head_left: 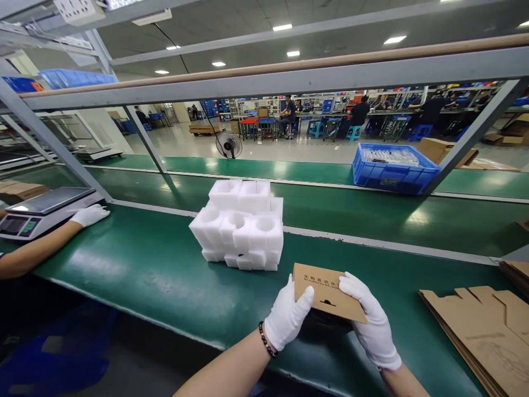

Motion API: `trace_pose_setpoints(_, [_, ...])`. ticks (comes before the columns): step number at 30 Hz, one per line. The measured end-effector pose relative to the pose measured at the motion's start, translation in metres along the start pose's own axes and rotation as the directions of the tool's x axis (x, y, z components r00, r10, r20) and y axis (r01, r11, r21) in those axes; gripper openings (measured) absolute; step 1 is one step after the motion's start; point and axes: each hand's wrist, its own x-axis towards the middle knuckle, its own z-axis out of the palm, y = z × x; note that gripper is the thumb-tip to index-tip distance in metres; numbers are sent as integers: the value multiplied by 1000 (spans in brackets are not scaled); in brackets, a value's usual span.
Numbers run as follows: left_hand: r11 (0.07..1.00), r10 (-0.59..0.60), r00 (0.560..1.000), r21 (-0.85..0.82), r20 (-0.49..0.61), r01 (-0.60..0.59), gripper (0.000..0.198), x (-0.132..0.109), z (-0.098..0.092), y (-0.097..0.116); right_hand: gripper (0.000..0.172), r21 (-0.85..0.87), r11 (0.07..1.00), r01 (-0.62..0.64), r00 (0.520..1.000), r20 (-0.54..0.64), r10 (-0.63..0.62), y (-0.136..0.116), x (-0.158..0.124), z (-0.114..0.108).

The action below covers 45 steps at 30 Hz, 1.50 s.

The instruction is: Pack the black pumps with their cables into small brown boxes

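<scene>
A brown cardboard box (320, 286) with dark printing and a small slot on its face is held between my two gloved hands above the front of the green bench. My left hand (288, 311) grips its left side, thumb on the printed face. On the box's right side, my right hand (370, 314) has its fingers over the upper edge. The underside of the box is in dark shadow. Beyond the hands stands a stack of white foam blocks (256, 237) with round holes. To the right lie flat, die-cut cardboard sheets (475, 325).
At the left, a co-worker's gloved hand (90, 215) rests beside a weighing scale (45, 209). A blue crate (394, 171) of bagged items stands behind the bench by a slanted metal post. A metal shelf beam (264, 82) crosses overhead. Farther off are a fan (228, 144) and seated people.
</scene>
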Motion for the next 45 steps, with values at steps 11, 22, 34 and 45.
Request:
trace_pose_setpoints(11, [684,508,856,650,-98,-331,29,-20,-13,-49,29,-242,920,310,947,160,-277,-20,-19,-9])
trace_pose_setpoints(22, [540,550,834,744,42,-394,31,-10,-20,-56,35,-461,699,547,836,256,-485,-23,-25,-11])
trace_pose_setpoints(34, [996,-55,998,-66,31,57,94,11,-18,-70,19,-469,789,397,917,156,-368,-54,-22,24])
trace_pose_setpoints(45, [991,-72,997,-113,41,76,104,19,-17,-70,34,-551,791,266,954,31,-299,-51,-19,30])
